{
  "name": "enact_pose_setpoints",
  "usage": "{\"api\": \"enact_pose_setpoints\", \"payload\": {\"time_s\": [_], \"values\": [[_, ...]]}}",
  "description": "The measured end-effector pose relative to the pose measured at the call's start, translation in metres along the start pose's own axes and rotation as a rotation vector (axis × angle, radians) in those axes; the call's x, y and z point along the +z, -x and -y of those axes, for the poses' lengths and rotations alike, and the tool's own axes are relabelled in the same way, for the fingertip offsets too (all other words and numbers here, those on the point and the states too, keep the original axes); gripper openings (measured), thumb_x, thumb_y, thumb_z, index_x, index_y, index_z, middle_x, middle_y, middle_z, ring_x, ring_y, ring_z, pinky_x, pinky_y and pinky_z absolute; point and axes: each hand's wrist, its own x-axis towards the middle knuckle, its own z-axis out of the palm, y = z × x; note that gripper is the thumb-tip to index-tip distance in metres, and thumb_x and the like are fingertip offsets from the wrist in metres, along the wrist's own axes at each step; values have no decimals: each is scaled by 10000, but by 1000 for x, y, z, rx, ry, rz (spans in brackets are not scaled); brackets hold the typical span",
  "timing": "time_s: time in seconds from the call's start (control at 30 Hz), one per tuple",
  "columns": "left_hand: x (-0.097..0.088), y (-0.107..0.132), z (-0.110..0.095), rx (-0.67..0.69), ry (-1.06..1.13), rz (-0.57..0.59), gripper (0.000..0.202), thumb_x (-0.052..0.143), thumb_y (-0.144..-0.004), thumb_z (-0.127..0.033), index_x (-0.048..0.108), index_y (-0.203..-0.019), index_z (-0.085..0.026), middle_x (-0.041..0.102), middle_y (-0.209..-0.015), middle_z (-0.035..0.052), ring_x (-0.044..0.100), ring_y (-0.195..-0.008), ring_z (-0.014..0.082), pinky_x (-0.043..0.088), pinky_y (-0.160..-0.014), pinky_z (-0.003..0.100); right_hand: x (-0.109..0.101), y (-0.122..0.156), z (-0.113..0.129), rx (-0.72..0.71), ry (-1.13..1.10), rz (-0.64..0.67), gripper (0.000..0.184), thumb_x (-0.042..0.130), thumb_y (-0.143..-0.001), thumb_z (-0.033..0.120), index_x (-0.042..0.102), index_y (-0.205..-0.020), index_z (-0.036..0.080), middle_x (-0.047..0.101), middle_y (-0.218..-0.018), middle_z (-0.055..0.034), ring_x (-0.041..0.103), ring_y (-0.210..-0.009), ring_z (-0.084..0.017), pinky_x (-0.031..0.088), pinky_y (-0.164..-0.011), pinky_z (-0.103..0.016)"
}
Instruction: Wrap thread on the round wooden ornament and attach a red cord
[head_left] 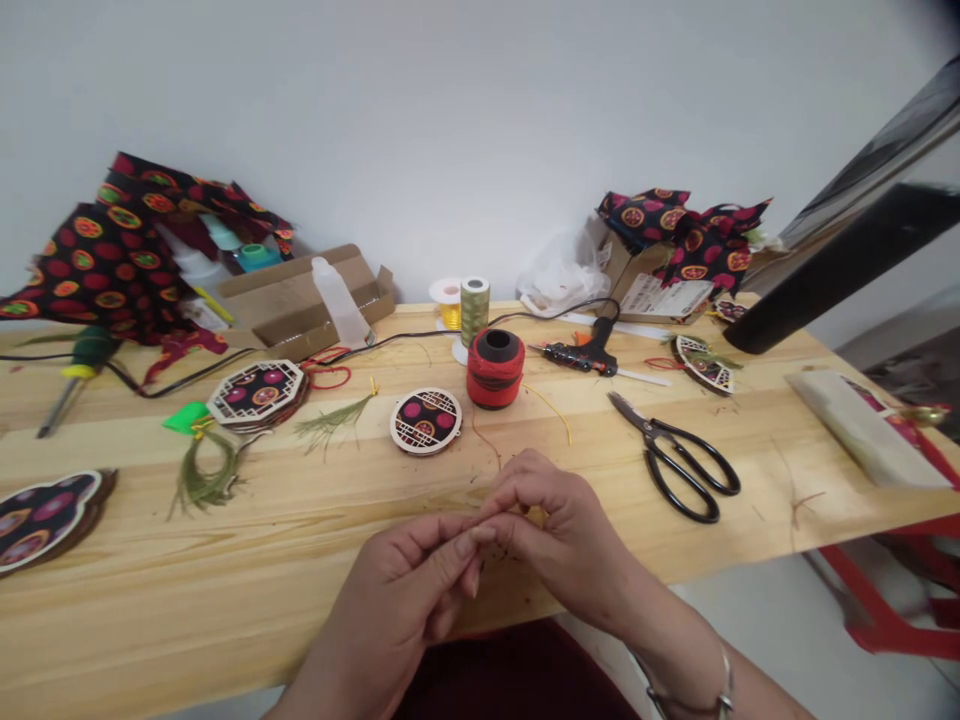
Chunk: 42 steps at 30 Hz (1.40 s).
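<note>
We have our left hand (401, 585) and our right hand (559, 528) brought together just inside the near edge of the counter (247, 610), around the middle of its length. Both are pinched closed, thumbs against fingers, with the fingertips of the two meeting. Whatever sits in that pinch is too small and too covered for us to tell.

The relation that matters is between the pinch and a thin reddish strand (491, 441) on the counter just beyond it. The strand lies toward the far edge from our fingers, and its long axis runs from beside the red spool (495, 385) back toward the near edge, with a slight slant to the right. Our right hand is the nearer one, its raised knuckles close to the strand's near end. We cannot tell whether the strand passes on behind them into our grip or stops short.

The spool itself stands upright, farther along that same line toward the far edge. Left of it, the round patterned panel (425, 421) lies flat, beyond our left hand. Well to the right, the black scissors (657, 430) lie slantwise, blades toward the far edge and handles toward the near right corner; our right hand is the closer to them, and neither hand touches them.
</note>
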Motion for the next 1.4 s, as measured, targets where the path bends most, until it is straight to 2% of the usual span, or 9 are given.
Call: {"api": "enact_pose_setpoints", "payload": {"time_s": [0.13, 0.37, 0.7, 0.87, 1.03, 1.1, 1.2, 1.3, 1.4], "values": [[-2, 1, 1, -20, 66, 40, 294, 697, -723, -343, 603, -536, -136, 474, -508, -28, 245, -415, 42, 140, -416, 212, -1, 0, 1, -13, 62, 32, 173, 615, -781, 59, 584, -654, 172, 561, -675, 21, 514, -755, -126, 410, -688, -235], [-5, 2, 0, -30, 125, 35, 264, 672, -743, -353, 667, -612, -123, 481, -533, -10, 232, -439, 52, 162, -419, 216, 0, 1, 1, 64, 87, 28, 172, 562, -815, 87, 546, -665, 170, 528, -713, 21, 507, -725, -110, 395, -662, -217], [-4, 1, 2, -17, 53, 5, 199, 705, -715, -321, 710, -835, -163, 658, -740, 41, 293, -427, 30, 180, -423, 200, 0, 3, 2, 94, 55, 64, 193, 547, -844, 126, 557, -657, 176, 586, -686, 16, 532, -754, -123, 408, -703, -234], [-3, 1, 2, 3, -7, 3, 220, 677, -734, -327, 647, -620, -142, 573, -553, -15, 291, -403, 30, 174, -426, 196, 0, 1, -3, 26, 119, -14, 153, 569, -813, 109, 563, -674, 171, 547, -718, 8, 521, -726, -123, 416, -658, -235], [-6, 1, 2, 16, 33, -51, 211, 695, -724, -317, 628, -628, -142, 578, -565, -23, 313, -404, 27, 192, -435, 183, -29, 0, -10, -134, 361, -143, 96, 549, -842, 131, 616, -795, 182, 614, -780, -35, 519, -796, -171, 426, -728, -307], [-8, 0, 3, 27, 42, -52, 214, 696, -726, -320, 631, -632, -139, 575, -569, -22, 315, -411, 27, 197, -436, 181, -45, 5, -10, -185, 515, -81, 122, 519, -860, 123, 628, -840, 175, 620, -813, -55, 495, -823, -186, 422, -749, -326], [-8, 0, 4, 27, 47, -51, 229, 692, -731, -327, 630, -622, -135, 574, -567, -20, 297, -410, 27, 197, -432, 181, -58, 15, -8, -222, 686, 110, 172, 485, -882, 114, 639, -842, 179, 599, -834, -61, 465, -857, -194, 411, -741, -321], [-7, -1, 5, 24, 39, -46, 236, 684, -739, -328, 629, -614, -136, 575, -565, -21, 285, -413, 26, 197, -431, 179, -58, 25, -6, -262, 819, 226, 195, 473, -894, 109, 634, -840, 205, 582, -856, -43, 452, -884, -193, 379, -743, -324], [-6, -1, 5, 22, 29, -41, 233, 679, -747, -327, 633, -621, -136, 575, -565, -20, 285, -420, 27, 202, -433, 174, -53, 27, -5, -351, 932, 264, 136, 500, -895, 136, 613, -862, 206, 574, -850, -28, 449, -896, -197, 348, -777, -350]]}}
